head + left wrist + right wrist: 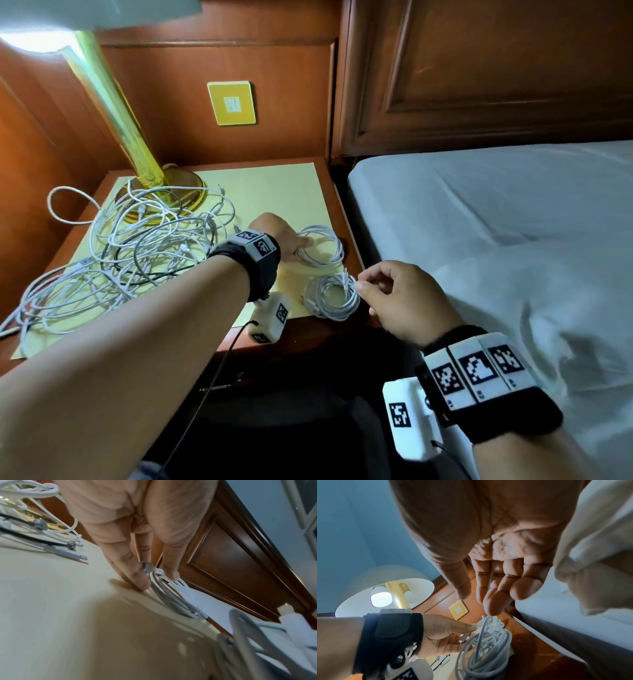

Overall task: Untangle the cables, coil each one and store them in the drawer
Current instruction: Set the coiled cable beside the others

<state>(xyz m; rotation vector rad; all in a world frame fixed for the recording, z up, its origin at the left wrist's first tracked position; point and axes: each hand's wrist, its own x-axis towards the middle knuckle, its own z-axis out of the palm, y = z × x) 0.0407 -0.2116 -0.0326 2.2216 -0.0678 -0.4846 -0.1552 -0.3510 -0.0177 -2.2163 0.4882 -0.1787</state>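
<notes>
The far white coiled cable (320,245) was pinched by the left hand (284,240) on the nightstand (270,192). The right hand (397,301) was kept loosely open just above the nearer coil (330,296) (holding nothing). The tangled pile (130,250) was left beside the brass lamp (116,113).

nightstand (274,185): lamp (164,192), cable tangle (130,253), 2 coils (322,245).

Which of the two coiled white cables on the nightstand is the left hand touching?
The far coil, nearer the headboard: the left hand touches it, while the near coil lies at the front edge.
</notes>
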